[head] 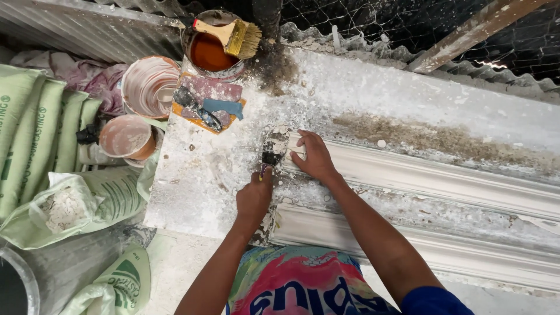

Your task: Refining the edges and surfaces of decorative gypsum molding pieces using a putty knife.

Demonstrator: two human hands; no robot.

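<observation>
My left hand (254,197) grips the handle of a plaster-caked scraper (273,149), whose blade rests at the left end of a long white moulded cornice (443,181). My right hand (316,156) lies flat on that cornice end, fingers spread beside the blade. A second white cornice (420,248) runs parallel, nearer to me. Both lie on a plaster-dusted white worktable (204,175).
A tin of orange-brown liquid (210,52) with a brush (233,35) across it stands at the back. Stacked plaster-coated bowls (149,86), another bowl (125,137) and a dirty orange sponge (207,108) sit nearby. Green sacks (41,128) fill the left; wire mesh (408,23) lies behind.
</observation>
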